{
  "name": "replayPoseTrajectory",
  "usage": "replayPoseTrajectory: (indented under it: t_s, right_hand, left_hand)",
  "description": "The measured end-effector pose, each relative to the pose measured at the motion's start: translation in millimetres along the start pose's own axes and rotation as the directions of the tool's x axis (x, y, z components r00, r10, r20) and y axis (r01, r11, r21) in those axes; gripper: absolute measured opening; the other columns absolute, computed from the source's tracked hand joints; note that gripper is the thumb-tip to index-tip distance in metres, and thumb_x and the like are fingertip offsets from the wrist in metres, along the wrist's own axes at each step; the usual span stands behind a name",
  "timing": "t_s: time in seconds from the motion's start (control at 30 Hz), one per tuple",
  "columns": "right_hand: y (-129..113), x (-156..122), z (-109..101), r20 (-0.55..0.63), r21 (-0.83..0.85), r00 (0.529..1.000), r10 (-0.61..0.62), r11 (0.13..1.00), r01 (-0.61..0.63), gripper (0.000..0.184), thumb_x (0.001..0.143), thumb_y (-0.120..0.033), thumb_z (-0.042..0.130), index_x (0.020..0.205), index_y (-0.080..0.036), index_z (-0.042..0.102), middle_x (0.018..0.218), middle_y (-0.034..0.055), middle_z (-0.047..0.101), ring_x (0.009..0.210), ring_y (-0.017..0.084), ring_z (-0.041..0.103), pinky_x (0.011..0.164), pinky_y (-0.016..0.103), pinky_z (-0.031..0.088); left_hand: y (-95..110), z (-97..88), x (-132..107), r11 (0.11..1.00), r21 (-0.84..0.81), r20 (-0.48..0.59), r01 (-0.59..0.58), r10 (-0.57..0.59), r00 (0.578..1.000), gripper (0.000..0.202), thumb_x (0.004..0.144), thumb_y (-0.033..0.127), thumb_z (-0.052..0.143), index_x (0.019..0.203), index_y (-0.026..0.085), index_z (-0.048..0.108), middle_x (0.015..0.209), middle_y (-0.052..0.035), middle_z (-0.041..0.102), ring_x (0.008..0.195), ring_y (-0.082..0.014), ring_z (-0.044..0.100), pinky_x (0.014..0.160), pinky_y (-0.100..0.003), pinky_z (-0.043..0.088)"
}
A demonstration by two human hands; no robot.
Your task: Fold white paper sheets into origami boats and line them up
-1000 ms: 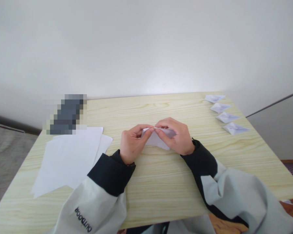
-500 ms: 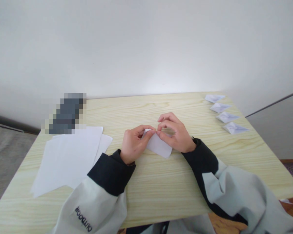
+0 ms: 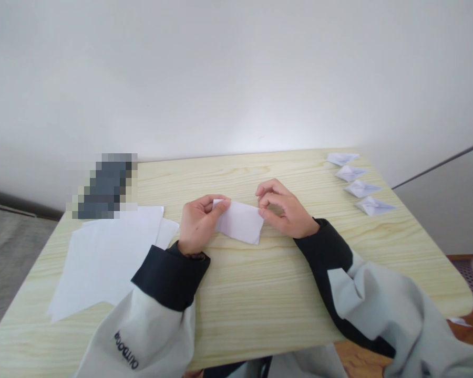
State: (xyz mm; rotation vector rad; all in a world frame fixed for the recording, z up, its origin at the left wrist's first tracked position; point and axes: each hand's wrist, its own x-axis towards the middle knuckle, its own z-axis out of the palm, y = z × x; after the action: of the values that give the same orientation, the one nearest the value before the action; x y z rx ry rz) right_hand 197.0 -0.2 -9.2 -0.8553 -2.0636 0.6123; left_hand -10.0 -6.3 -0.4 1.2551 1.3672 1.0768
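Observation:
A small folded white paper (image 3: 240,223) is held just above the middle of the table, its long side running roughly left to right. My left hand (image 3: 200,223) pinches its upper left corner between thumb and fingers. At the upper right corner, the thumb and index finger of my right hand (image 3: 286,210) close on the paper's edge, the other fingers curled above. Several folded white paper boats (image 3: 374,206) with pointed ends stand in a column at the right side of the table.
Loose white sheets (image 3: 106,262) lie overlapping on the left of the wooden table (image 3: 260,304). Behind them is a dark pixelated object (image 3: 106,186). A white wall (image 3: 236,79) rises at the table's back edge. A scrap of white paper (image 3: 460,321) lies on the floor at right.
My left hand has moved left, away from my right hand, along the paper's upper edge. More of the paper now shows between the hands, and it has shifted left.

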Motion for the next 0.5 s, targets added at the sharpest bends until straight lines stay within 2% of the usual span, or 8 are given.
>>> replayPoseTrajectory:
  t_s: [0.13,0.27,0.4,0.5]
  right_hand:
    - [2.4,-0.3,-2.3,0.006,0.014,0.999,0.033,0.999,-0.033,0.01,0.081,-0.016,0.054,0.072,-0.018,0.053,0.1,0.0071,0.051,0.093,0.019,0.054,0.081,0.034,0.047]
    - [4.7,-0.8,-0.9,-0.018,0.052,0.996,0.084,0.995,-0.083,0.01,0.082,-0.017,0.053,0.071,-0.018,0.053,0.097,0.0069,0.051,0.091,0.018,0.053,0.076,0.032,0.047]
    - [6.1,-0.5,1.2,-0.111,0.078,0.988,0.105,0.992,-0.097,0.011,0.084,-0.017,0.05,0.073,-0.018,0.052,0.093,0.0066,0.053,0.086,0.016,0.053,0.073,0.03,0.046]
    - [3.3,0.1,2.8,-0.065,0.056,0.994,0.092,0.995,-0.088,0.007,0.084,-0.02,0.053,0.077,-0.018,0.054,0.093,0.0066,0.056,0.082,0.015,0.054,0.071,0.029,0.045]
  left_hand:
    - [-2.3,-3.0,3.1,0.998,-0.053,0.009,0.021,-0.021,1.0,0.032,0.065,0.039,0.075,0.082,0.013,0.07,0.067,-0.0019,0.069,0.055,-0.01,0.053,0.051,-0.019,0.039]
    - [-3.4,-6.9,4.1,0.995,-0.085,0.082,0.059,-0.052,0.995,0.035,0.064,0.042,0.076,0.082,0.013,0.07,0.066,-0.0019,0.068,0.053,-0.0101,0.053,0.048,-0.019,0.038]
    - [-0.6,-6.6,0.8,0.997,-0.046,0.166,0.062,-0.054,0.985,0.035,0.064,0.042,0.076,0.082,0.013,0.069,0.066,-0.0024,0.068,0.054,-0.0108,0.055,0.049,-0.019,0.04]
    - [2.2,-0.8,-3.9,0.999,-0.002,0.222,0.037,-0.035,0.974,0.033,0.068,0.042,0.073,0.082,0.013,0.069,0.066,-0.0023,0.068,0.053,-0.0096,0.054,0.047,-0.018,0.039]
